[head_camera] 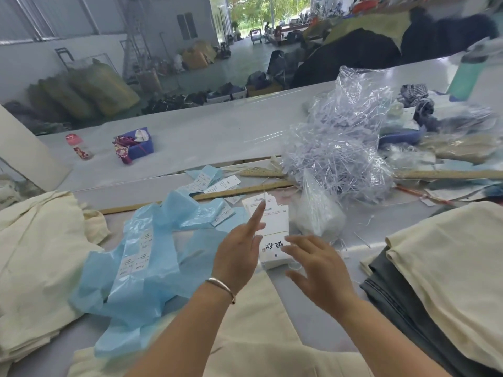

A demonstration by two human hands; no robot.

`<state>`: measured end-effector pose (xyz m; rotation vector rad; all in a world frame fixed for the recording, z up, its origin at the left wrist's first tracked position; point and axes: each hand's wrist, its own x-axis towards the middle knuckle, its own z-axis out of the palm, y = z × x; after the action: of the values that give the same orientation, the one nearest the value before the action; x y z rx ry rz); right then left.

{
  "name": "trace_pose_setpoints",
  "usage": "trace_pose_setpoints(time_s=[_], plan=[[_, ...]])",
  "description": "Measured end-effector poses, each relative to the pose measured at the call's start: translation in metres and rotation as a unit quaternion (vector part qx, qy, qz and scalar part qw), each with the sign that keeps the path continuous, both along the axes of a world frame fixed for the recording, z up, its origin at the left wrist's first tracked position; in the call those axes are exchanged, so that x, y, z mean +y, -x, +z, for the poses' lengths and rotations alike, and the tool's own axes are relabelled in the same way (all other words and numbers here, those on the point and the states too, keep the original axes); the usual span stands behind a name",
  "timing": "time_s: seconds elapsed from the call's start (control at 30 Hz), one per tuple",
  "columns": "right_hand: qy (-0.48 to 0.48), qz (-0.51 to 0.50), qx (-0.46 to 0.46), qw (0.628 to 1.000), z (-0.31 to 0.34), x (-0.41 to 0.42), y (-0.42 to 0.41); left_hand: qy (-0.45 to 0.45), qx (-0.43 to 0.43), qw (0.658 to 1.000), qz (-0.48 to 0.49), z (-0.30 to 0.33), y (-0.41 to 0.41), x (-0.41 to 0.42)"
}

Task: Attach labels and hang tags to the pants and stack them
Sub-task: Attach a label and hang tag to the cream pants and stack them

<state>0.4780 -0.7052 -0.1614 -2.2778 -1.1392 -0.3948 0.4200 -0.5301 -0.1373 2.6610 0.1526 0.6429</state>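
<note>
Spanning the frame from left to right, a long white worktable (pixel 217 131) in an open-sided warehouse carries the whole job. Cream pants lie on it in 3 places: a loose heap at the near left (pixel 35 254), a folded stack at the near right (pixel 449 281) resting on a darker grey garment (pixel 392 292), and 1 pair spread at the near edge (pixel 258 336), under the person's forearms. A tangle of clear plastic fasteners in a bag (pixel 340 148) rises right of centre, with wooden rulers (pixel 245 190) lying beside it. Crumpled blue backing sheets (pixel 147 265), some with white labels on them, sprawl left of the hands.

At centre sits the pile of white hang tags (pixel 275 229), the top card printed with dark characters. The left hand (pixel 239 257) hovers over the pile's left edge with fingers straight, the forefinger extended toward the far side; a metal bangle (pixel 220 284) circles its wrist. The right hand (pixel 318 268) is spread, fingertips at the pile's right edge. Neither hand grips anything.

The step in hand looks to be fetching a hang tag for the pair at the near edge. The next move would call for separating a single card from the pile, which may need a careful pinch at 1 corner, then bringing it down to the garment with a fastener.
</note>
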Motion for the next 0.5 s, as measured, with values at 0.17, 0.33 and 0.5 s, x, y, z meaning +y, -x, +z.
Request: trace_pose_setpoints(time_s=[0.17,0.33,0.5], plan=[[0.084,0.048,-0.027,0.995,0.008,0.016,-0.032,0.029,0.063,0.997,-0.033,-0.007,-0.04,0.013],[0.088,0.112,0.017,0.99,0.007,0.022,-0.052,0.101,0.07,0.992,-0.024,-0.014,-0.047,0.025],[0.057,0.109,0.037,0.992,0.014,0.024,-0.054,0.188,0.089,0.976,-0.067,-0.007,-0.043,0.03]])
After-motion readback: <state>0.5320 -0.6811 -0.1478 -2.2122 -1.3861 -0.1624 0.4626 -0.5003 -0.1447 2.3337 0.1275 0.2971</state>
